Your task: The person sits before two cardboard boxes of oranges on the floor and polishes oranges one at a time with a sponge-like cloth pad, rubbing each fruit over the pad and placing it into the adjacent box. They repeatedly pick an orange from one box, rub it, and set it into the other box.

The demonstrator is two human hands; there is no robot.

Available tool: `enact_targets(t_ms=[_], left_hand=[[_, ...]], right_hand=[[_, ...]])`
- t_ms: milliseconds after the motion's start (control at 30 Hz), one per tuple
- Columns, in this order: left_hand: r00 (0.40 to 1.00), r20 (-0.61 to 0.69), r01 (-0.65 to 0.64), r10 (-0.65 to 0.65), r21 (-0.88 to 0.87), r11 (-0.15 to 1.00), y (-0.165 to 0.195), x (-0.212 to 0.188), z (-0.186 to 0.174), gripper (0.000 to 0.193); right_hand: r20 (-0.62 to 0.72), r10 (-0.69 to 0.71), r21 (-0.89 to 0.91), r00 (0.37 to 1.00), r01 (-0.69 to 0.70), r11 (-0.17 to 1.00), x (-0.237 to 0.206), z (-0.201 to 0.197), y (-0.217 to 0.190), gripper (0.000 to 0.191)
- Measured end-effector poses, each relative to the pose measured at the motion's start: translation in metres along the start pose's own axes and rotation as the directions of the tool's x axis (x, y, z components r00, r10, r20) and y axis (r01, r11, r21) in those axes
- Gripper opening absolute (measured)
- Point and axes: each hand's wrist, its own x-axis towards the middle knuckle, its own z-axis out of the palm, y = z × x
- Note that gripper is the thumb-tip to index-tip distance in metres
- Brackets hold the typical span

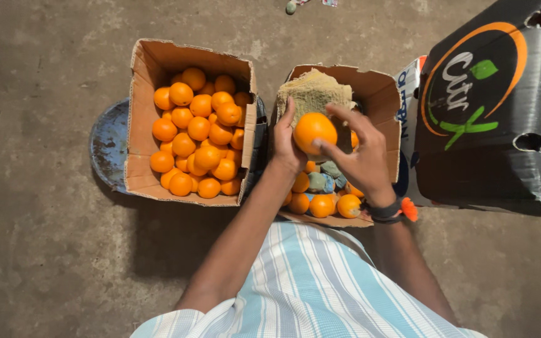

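Both my hands hold one orange (313,130) over the right cardboard box (383,94). My left hand (287,143) cups its left side, thumb up along the fruit. My right hand (361,156) grips it from the right, fingers spread across the front. A yellowish cloth (313,92) lies draped in the far part of that box, just behind the orange. Below my hands the box holds a few more oranges (322,204) and some grey-green pieces (324,178).
The left cardboard box (139,125) is heaped with several oranges (198,134) and rests on a round blue metal lid (108,147). A large dark printed carton (496,106) stands at the right. All sit on a bare concrete floor (45,238).
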Motion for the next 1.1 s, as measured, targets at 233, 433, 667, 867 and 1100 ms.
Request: enact_targets(t_ms=[233,433,667,867,1100], left_hand=[[0.993,-0.088,-0.073,0.077,0.046,0.996,-0.014,0.006,0.002,0.057],[0.997,-0.064,0.05,-0.052,-0.031,0.998,-0.013,0.003,0.002,0.067],[0.982,-0.143,-0.115,0.12,0.038,0.993,-0.02,0.007,0.001,0.052],[0.999,-0.002,0.039,-0.039,-0.025,0.999,-0.013,0.001,0.001,0.063],[0.981,-0.178,-0.072,0.074,0.019,0.997,-0.016,0.002,0.019,0.048]], right_hand=[[-0.048,-0.149,-0.123,0.988,0.143,0.982,0.006,0.002,0.005,0.061],[0.281,0.277,0.337,0.919,-0.365,0.868,0.004,-0.013,0.018,0.06],[-0.001,-0.147,-0.164,0.989,0.145,0.976,0.008,-0.004,0.018,0.064],[0.219,0.171,0.004,0.96,-0.177,0.984,0.003,-0.018,0.013,0.059],[-0.045,-0.145,-0.162,0.988,0.136,0.977,0.004,-0.008,0.005,0.066]])
